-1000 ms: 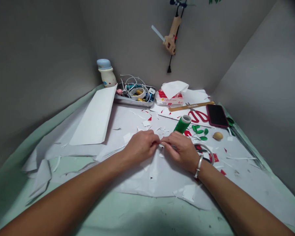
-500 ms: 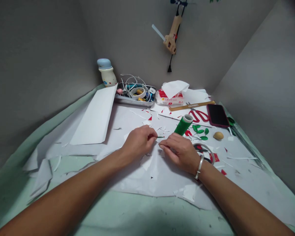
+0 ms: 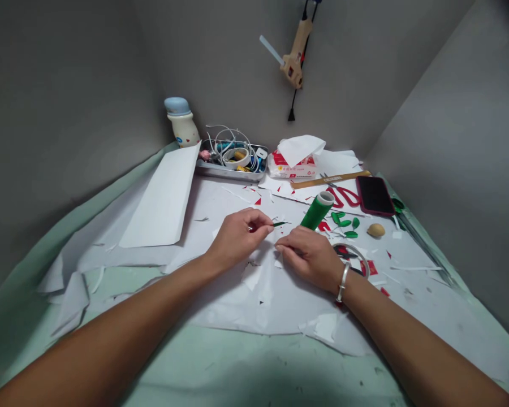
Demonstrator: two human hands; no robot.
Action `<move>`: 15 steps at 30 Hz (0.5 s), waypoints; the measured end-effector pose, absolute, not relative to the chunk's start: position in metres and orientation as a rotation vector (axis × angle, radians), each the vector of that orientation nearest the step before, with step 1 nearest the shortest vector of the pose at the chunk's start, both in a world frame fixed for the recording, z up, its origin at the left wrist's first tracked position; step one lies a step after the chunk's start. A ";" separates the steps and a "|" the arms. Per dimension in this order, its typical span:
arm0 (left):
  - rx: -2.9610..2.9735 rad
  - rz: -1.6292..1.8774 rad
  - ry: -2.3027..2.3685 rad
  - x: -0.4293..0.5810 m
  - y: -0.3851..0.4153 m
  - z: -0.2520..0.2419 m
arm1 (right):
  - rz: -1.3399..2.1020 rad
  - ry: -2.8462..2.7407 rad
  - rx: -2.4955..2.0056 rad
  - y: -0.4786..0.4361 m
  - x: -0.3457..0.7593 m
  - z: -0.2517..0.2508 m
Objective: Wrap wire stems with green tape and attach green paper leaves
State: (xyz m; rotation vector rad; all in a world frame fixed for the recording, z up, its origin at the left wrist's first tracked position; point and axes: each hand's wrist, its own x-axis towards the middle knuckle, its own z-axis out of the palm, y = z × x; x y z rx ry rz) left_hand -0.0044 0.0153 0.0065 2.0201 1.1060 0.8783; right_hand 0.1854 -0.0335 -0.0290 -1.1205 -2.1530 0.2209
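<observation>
My left hand [image 3: 237,234] pinches a thin green stick-like piece [image 3: 279,224] whose tip points right. My right hand [image 3: 309,255] rests on the white paper [image 3: 280,299] with its fingers curled together near that tip; what they pinch is too small to make out. A silver bracelet sits on my right wrist. A green tape roll [image 3: 316,210] lies just behind my right hand, with small green leaf shapes [image 3: 344,224] beside it.
At the back stand a metal tray of cables and tape [image 3: 233,161], a bottle [image 3: 180,122], a tissue pack [image 3: 292,161], a ruler [image 3: 328,180], red scissors [image 3: 343,196] and a dark phone [image 3: 375,195]. A glue gun [image 3: 294,56] hangs on the wall. Paper scraps litter the green mat.
My hands have drawn apart: the left one moved slightly left and up, and the thin green piece now shows between its fingers. The right hand stayed on the paper.
</observation>
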 end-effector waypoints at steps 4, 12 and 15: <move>2.304 0.731 1.076 -0.005 0.014 -0.006 | 0.116 -2.121 -1.075 -0.038 0.183 -0.024; 2.143 0.712 0.778 -0.003 0.006 0.007 | 0.306 -1.863 -1.252 -0.024 0.196 -0.032; 2.032 0.861 0.941 -0.004 0.010 0.010 | 0.292 -2.005 -1.205 -0.027 0.191 -0.033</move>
